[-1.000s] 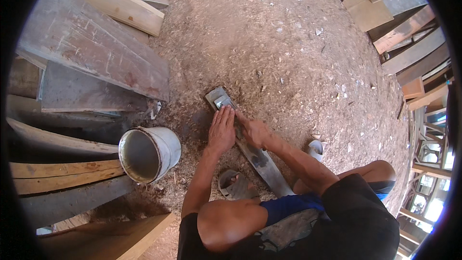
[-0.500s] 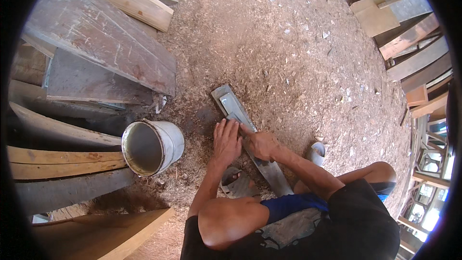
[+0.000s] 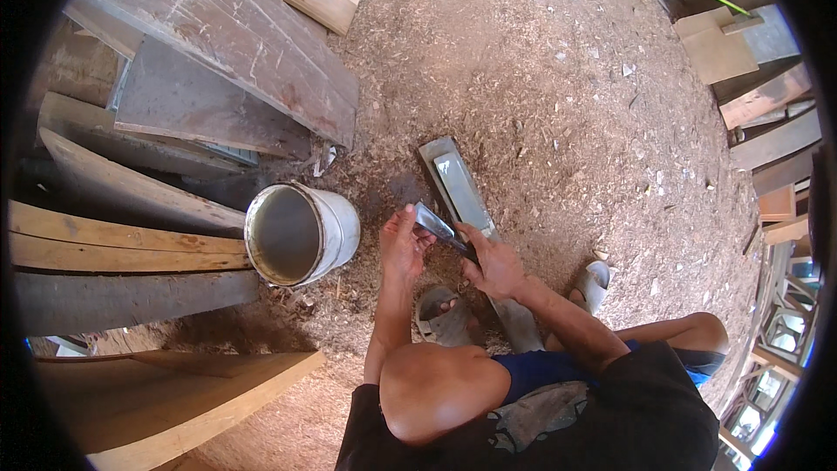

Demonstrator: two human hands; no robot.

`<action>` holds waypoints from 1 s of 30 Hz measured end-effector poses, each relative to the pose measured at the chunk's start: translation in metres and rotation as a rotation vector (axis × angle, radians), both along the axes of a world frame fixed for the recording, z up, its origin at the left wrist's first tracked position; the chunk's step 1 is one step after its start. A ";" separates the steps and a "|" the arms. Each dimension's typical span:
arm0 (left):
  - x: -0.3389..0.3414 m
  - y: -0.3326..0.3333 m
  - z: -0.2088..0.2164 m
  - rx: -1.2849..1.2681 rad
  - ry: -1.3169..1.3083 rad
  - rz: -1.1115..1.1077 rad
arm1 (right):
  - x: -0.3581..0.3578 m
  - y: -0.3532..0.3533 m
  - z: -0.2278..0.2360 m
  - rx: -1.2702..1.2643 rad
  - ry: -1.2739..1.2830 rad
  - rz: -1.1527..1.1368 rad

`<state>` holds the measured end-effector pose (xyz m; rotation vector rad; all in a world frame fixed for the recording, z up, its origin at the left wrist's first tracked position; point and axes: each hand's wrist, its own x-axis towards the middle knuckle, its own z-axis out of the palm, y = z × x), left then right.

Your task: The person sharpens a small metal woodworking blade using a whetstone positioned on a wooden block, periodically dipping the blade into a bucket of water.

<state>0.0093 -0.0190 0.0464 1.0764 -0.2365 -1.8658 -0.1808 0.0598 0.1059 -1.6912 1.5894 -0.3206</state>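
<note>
A flat, shiny metal blade (image 3: 433, 221), dark and narrower toward one end, is raised at a tilt beside a grey whetstone (image 3: 462, 192). My left hand (image 3: 403, 244) is closed at the blade's wide end, thumb and fingers on its edges. On the dark end, my right hand (image 3: 495, 269) is wrapped round it. The whetstone lies on a long grey board (image 3: 519, 327) that slopes from my legs out to the ground, and its surface looks wet.
A white bucket (image 3: 340, 235) of murky grey water stands at my left. Planks and boards (image 3: 227, 44) are stacked along the left side, more boards (image 3: 776, 83) at the right. Wood shavings cover the ground (image 3: 540, 105). My sandalled feet (image 3: 445, 314) flank the board.
My hands have lifted the blade off the whetstone and turned it over to the left side. My left hand went from lying flat on it to holding its end. The view has shifted slightly.
</note>
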 end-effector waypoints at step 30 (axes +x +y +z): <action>-0.013 0.010 -0.013 -0.391 -0.003 0.078 | 0.035 0.015 0.004 0.397 -0.717 -0.256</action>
